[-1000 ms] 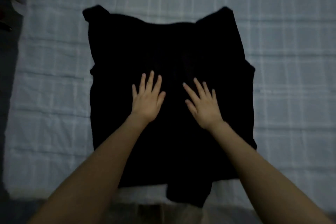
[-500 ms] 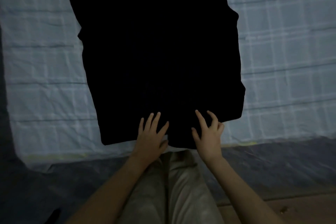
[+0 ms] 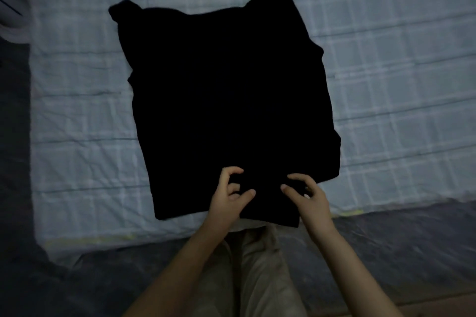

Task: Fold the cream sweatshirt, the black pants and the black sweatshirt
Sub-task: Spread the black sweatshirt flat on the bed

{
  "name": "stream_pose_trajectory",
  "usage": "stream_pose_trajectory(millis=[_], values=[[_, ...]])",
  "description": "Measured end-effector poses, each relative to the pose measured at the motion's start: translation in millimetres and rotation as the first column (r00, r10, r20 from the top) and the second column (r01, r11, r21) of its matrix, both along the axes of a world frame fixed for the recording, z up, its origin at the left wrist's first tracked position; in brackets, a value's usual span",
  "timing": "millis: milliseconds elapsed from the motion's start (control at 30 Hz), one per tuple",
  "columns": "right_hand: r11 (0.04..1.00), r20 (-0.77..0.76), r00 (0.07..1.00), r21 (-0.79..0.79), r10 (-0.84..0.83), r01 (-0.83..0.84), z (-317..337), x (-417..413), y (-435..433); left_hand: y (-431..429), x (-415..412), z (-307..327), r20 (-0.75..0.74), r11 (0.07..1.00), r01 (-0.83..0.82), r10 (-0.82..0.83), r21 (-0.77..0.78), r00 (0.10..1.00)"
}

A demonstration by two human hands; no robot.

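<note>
A black sweatshirt (image 3: 226,100) lies flat on the bed, its sleeves folded in so it forms a tall rectangle with two corners pointing away from me. My left hand (image 3: 229,195) and my right hand (image 3: 306,195) are at its near hem, side by side. Each hand has fingers curled and thumb extended, pinching the black fabric at the near edge. The cream sweatshirt and the black pants are out of view.
A pale checked bedsheet (image 3: 386,80) covers the bed; its near edge (image 3: 108,239) runs just behind my wrists. My legs in light trousers (image 3: 257,278) are below. A dark floor strip (image 3: 13,162) borders the left side, with a pale object (image 3: 10,15) at top left.
My hands slid from the garment's middle down to its near hem. Their fingers went from flat and spread to curled, gripping the fabric edge.
</note>
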State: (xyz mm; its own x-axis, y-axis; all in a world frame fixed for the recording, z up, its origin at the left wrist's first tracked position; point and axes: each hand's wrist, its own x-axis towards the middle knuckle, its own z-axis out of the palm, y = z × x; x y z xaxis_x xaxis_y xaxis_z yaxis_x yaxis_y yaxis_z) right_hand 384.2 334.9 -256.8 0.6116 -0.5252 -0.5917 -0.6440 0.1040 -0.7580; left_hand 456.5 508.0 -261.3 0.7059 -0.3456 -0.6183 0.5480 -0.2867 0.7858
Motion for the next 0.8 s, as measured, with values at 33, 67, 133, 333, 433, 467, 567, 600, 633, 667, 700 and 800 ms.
stream_pose_trajectory(millis=[33, 67, 133, 333, 433, 467, 567, 600, 633, 667, 700, 800], values=[[0.998, 0.01, 0.998, 0.023, -0.054, 0.054, 6.0, 8.8, -5.9, -4.5, 9.8, 7.0, 0.027, 0.999, 0.047, -0.046, -0.007, 0.999], [0.996, 0.017, 0.996, 0.037, -0.087, 0.086, 12.0, 19.1, -13.4, -10.5, 21.6, 13.8, 0.061, 0.996, 0.094, -0.094, 0.002, 0.994], [0.988, 0.062, 0.99, 0.09, -0.128, 0.122, 23.3, 45.6, -31.1, -25.6, 49.8, 25.2, 0.053, 0.998, 0.065, -0.065, -0.009, 0.996], [0.818, 0.132, 0.937, 0.536, -0.322, 0.206, 31.7, 160.9, -93.5, -86.1, 159.4, 45.7, -0.304, 0.877, -0.351, 0.253, -0.328, 0.918], [0.765, 0.098, 0.918, 0.591, -0.384, 0.256, 6.6, 211.0, -112.1, -107.8, 201.5, 28.1, -0.311, 0.885, -0.346, 0.249, -0.312, 0.917], [0.793, 0.098, 0.93, 0.558, -0.353, 0.243, -2.5, 220.5, -115.6, -112.7, 208.9, 19.2, -0.283, 0.907, -0.316, 0.237, -0.279, 0.929], [0.988, 0.182, 0.982, 0.149, -0.055, 0.028, -23.5, 219.9, -114.9, -117.2, 210.1, -1.5, -0.015, 0.968, -0.209, 0.209, -0.14, 0.978], [0.992, 0.186, 0.977, -0.087, 0.107, -0.092, -29.2, 213.5, -112.2, -117.2, 206.1, -8.3, 0.177, 0.988, -0.149, 0.152, -0.028, 0.972], [0.923, 0.164, 0.946, -0.318, 0.279, -0.218, -36.1, 207.6, -108.8, -117.3, 201.4, -16.8, 0.387, 0.985, -0.063, -0.003, 0.158, 0.922], [0.8, 0.109, 0.897, -0.507, 0.428, -0.32, -43.5, 204.2, -104.7, -118.9, 196.1, -26.2, 0.542, 0.929, 0.021, -0.233, 0.369, 0.808], [0.657, 0.019, 0.845, -0.639, 0.534, -0.401, -52.2, 203.9, -101.4, -122.4, 191.7, -38.2, 0.608, 0.834, 0.065, -0.45, 0.548, 0.654], [0.315, -0.29, 0.725, -0.757, 0.624, -0.573, -85.9, 211.2, -94.2, -133.3, 192.5, -80.3, 0.475, 0.555, 0.088, -0.775, 0.827, 0.418]])
